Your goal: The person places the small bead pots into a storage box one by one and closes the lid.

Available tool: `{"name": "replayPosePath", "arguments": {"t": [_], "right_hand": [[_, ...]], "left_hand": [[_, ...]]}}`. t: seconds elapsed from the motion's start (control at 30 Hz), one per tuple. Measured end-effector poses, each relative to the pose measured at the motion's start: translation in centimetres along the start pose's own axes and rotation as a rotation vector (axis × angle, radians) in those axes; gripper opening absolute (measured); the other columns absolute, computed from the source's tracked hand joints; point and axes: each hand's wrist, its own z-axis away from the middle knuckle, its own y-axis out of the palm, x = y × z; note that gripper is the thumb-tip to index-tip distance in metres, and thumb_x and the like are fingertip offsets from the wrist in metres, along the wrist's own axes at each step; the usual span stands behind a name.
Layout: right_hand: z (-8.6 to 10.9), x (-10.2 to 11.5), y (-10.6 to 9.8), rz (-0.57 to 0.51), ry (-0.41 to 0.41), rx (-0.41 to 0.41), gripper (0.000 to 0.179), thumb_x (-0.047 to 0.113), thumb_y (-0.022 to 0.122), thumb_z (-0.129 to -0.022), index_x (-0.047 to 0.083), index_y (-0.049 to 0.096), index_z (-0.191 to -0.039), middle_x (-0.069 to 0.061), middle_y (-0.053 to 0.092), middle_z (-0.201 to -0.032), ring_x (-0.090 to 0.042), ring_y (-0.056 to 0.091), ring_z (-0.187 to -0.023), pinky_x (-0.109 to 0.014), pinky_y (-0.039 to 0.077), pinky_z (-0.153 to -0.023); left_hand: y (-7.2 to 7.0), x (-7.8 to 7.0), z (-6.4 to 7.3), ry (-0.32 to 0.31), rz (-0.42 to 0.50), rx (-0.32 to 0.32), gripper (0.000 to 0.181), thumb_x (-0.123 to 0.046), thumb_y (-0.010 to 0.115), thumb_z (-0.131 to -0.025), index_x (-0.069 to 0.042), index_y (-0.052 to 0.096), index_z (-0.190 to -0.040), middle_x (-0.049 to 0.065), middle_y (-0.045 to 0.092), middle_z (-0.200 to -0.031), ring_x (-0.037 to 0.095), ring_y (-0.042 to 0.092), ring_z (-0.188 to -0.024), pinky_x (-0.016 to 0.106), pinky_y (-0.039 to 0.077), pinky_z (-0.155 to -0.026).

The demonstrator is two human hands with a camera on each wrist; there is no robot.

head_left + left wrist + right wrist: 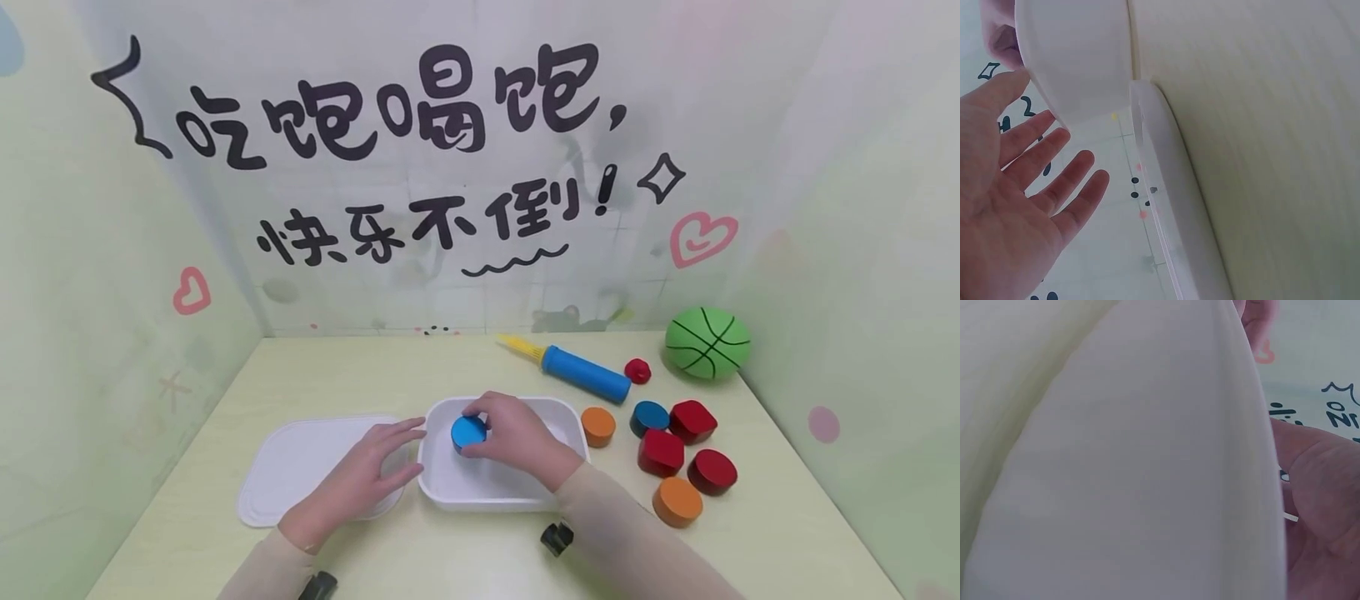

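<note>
In the head view my right hand (pixel 517 433) pinches a light blue round block (pixel 468 433) between thumb and fingers, inside the white plastic box (pixel 495 504). My left hand (pixel 360 471) is at the box's left rim, its fingers extended and spread; the left wrist view shows the fingers (pixel 1041 147) straight beside the box wall (pixel 1079 56), with fingertips at or close to the rim. Under the left hand lies a flat white lid (pixel 300 458). The box wall (pixel 1129 462) covers most of the right wrist view and hides the right fingertips and the block.
Right of the box are orange round blocks (pixel 677 502), a darker blue round block (pixel 649 417) and several red blocks (pixel 662 452). Behind them lie a blue pump (pixel 585 373) with a yellow nozzle, a small red piece (pixel 637 371) and a green ball (pixel 708 343) by the wall.
</note>
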Motion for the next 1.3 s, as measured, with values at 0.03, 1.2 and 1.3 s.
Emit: {"name": "replayPosePath", "arguments": {"t": [0.03, 1.2, 1.3], "right_hand": [[-0.3, 0.2, 0.2, 0.001, -0.003, 0.002, 0.057, 0.037, 0.09, -0.081, 0.017, 0.071, -0.13, -0.001, 0.071, -0.121, -0.019, 0.064, -0.103, -0.037, 0.061, -0.094], [0.1, 0.5, 0.8, -0.026, 0.108, 0.0, 0.048, 0.026, 0.087, -0.085, 0.017, 0.071, -0.129, -0.002, 0.071, -0.125, -0.023, 0.066, -0.108, -0.038, 0.061, -0.09], [1.2, 0.2, 0.1, -0.042, 0.112, -0.031, 0.046, 0.026, 0.086, -0.086, 0.018, 0.071, -0.128, -0.002, 0.071, -0.124, -0.023, 0.066, -0.108, -0.037, 0.062, -0.087]], "left_hand": [[0.0, 0.0, 0.0, -0.002, -0.001, 0.002, 0.046, -0.031, 0.075, -0.095, -0.015, 0.067, -0.137, 0.0, 0.056, -0.154, 0.029, 0.055, -0.137, 0.055, 0.048, -0.112], [0.0, 0.0, 0.0, -0.026, -0.03, 0.018, 0.048, -0.034, 0.075, -0.096, -0.015, 0.066, -0.139, 0.0, 0.056, -0.154, 0.027, 0.055, -0.137, 0.054, 0.048, -0.112], [0.0, 0.0, 0.0, -0.021, -0.037, 0.015, 0.048, -0.034, 0.075, -0.095, -0.015, 0.066, -0.139, 0.0, 0.056, -0.154, 0.027, 0.055, -0.136, 0.054, 0.048, -0.112]]}}
